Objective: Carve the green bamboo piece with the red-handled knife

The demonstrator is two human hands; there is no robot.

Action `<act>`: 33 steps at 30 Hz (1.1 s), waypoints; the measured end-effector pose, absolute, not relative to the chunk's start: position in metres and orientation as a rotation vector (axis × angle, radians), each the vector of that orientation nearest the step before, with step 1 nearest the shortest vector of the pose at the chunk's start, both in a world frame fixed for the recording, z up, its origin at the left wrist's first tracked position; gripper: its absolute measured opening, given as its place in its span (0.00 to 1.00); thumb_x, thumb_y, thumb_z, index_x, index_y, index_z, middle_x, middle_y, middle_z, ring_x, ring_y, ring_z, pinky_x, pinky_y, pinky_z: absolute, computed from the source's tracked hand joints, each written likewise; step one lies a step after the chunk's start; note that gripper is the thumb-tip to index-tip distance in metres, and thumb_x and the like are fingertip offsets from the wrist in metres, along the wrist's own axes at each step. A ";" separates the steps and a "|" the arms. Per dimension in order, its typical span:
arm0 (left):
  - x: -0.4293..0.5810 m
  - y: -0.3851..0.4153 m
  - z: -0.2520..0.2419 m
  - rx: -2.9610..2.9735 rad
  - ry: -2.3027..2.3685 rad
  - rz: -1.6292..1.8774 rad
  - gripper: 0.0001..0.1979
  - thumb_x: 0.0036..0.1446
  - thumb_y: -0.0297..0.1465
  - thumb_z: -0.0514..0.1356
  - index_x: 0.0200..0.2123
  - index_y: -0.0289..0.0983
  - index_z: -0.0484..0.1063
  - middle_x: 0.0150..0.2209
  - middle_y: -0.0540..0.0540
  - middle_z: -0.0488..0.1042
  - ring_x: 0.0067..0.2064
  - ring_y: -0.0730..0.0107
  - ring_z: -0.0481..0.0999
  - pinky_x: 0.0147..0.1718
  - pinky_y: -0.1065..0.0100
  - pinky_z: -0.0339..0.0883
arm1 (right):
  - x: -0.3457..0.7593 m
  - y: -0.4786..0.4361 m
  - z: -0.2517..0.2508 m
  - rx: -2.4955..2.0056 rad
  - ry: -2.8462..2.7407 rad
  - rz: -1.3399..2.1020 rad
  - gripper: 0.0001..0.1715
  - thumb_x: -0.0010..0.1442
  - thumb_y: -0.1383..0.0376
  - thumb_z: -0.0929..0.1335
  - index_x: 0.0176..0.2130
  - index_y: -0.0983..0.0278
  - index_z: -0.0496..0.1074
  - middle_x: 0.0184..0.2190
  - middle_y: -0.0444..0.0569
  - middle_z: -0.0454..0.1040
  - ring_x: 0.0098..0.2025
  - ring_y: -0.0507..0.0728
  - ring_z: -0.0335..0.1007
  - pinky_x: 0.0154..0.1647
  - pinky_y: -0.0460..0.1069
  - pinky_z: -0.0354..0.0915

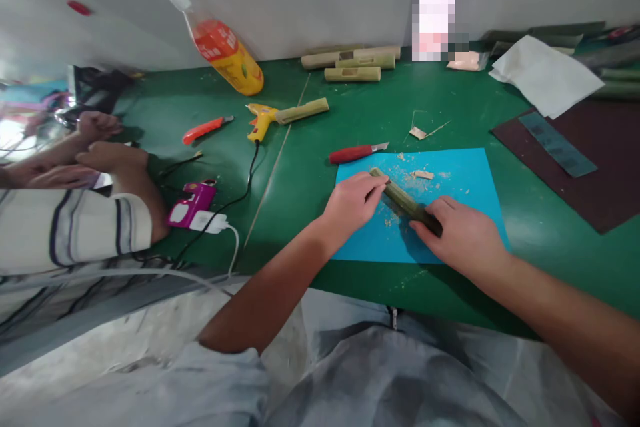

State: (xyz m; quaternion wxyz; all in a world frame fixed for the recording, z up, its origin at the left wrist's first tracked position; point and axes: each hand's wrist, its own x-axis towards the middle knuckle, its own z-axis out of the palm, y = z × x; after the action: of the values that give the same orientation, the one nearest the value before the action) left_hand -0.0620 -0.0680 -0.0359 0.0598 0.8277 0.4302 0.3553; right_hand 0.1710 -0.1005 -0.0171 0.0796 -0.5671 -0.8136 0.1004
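Note:
A green bamboo piece [404, 199] lies at a slant between my two hands, over a blue sheet [475, 213]. My left hand [354, 201] pinches its far end between thumb and fingers. Around the near, darker end is closed my right hand [461, 232], with the thumb along the side. Wood shavings and a small bamboo chip [423, 175] are scattered on the sheet. Just beyond the left hand lies a red-handled knife [356, 153], its blade pointing right. Another chip [418, 133] sits behind the sheet on the green table [285, 213].
Cut bamboo pieces [353, 74] lie along the wall. Left are a yellow glue gun [261, 121] with a cable, an orange cutter [205, 130], a drink bottle [227, 57] and a purple power strip [193, 203]. A co-worker's arms [130, 173] rest far left. White paper [545, 77] lies right.

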 end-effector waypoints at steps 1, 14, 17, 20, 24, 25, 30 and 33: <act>-0.063 -0.067 -0.036 2.502 1.303 1.087 0.10 0.72 0.28 0.60 0.48 0.33 0.82 0.39 0.42 0.85 0.40 0.65 0.85 0.42 0.65 0.81 | 0.171 -0.100 -0.017 -1.702 -2.436 0.305 0.17 0.69 0.52 0.70 0.37 0.63 0.76 0.38 0.52 0.80 0.36 0.60 0.76 0.29 0.53 0.51; -0.078 -0.045 -0.037 2.143 1.413 1.144 0.09 0.67 0.29 0.65 0.47 0.36 0.84 0.40 0.44 0.85 0.39 0.70 0.84 0.40 0.70 0.77 | 0.174 -0.096 -0.015 -1.709 -2.435 0.345 0.19 0.70 0.51 0.69 0.40 0.63 0.78 0.42 0.52 0.81 0.38 0.61 0.77 0.31 0.53 0.55; -0.080 -0.045 -0.037 2.113 1.399 1.075 0.12 0.63 0.29 0.68 0.49 0.38 0.84 0.37 0.47 0.82 0.31 0.75 0.76 0.31 0.73 0.71 | 0.176 -0.096 -0.016 -1.686 -2.421 0.341 0.19 0.70 0.51 0.68 0.39 0.63 0.78 0.42 0.53 0.81 0.38 0.61 0.77 0.31 0.53 0.56; -0.082 -0.044 -0.034 2.149 1.370 1.072 0.12 0.63 0.27 0.65 0.48 0.37 0.84 0.37 0.47 0.80 0.30 0.77 0.73 0.32 0.72 0.70 | 0.177 -0.096 -0.017 -1.668 -2.400 0.331 0.19 0.70 0.50 0.68 0.38 0.62 0.78 0.41 0.53 0.81 0.37 0.60 0.76 0.31 0.53 0.55; -0.078 -0.041 -0.030 2.043 1.416 1.166 0.10 0.65 0.31 0.64 0.45 0.37 0.85 0.35 0.46 0.81 0.33 0.73 0.77 0.36 0.69 0.73 | 0.177 -0.095 -0.015 -1.698 -2.393 0.332 0.18 0.69 0.50 0.69 0.38 0.62 0.77 0.41 0.52 0.81 0.36 0.60 0.76 0.30 0.53 0.54; -0.076 -0.040 -0.030 1.943 1.434 1.170 0.10 0.65 0.32 0.65 0.44 0.37 0.85 0.33 0.47 0.81 0.31 0.73 0.76 0.33 0.70 0.72 | 0.177 -0.095 -0.015 -1.704 -2.392 0.336 0.18 0.69 0.50 0.69 0.38 0.62 0.77 0.41 0.53 0.81 0.36 0.60 0.76 0.30 0.53 0.54; -0.069 -0.037 -0.029 1.522 1.443 1.132 0.11 0.64 0.37 0.66 0.42 0.36 0.84 0.23 0.52 0.76 0.18 0.79 0.67 0.18 0.73 0.61 | 0.176 -0.094 -0.013 -1.701 -2.399 0.365 0.18 0.70 0.51 0.69 0.39 0.62 0.78 0.42 0.53 0.81 0.37 0.60 0.76 0.30 0.53 0.55; -0.070 -0.036 -0.028 1.506 1.445 1.122 0.12 0.63 0.39 0.66 0.41 0.36 0.83 0.22 0.52 0.76 0.17 0.79 0.67 0.17 0.74 0.59 | 0.176 -0.094 -0.014 -1.709 -2.396 0.359 0.18 0.69 0.50 0.69 0.39 0.62 0.77 0.42 0.52 0.81 0.36 0.60 0.76 0.30 0.53 0.54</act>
State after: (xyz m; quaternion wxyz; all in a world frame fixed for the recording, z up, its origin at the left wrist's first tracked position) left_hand -0.0695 -0.0364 -0.0277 0.3762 0.5889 0.5649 0.4388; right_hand 0.1758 -0.0939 -0.0137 0.0885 -0.5741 -0.8050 0.1207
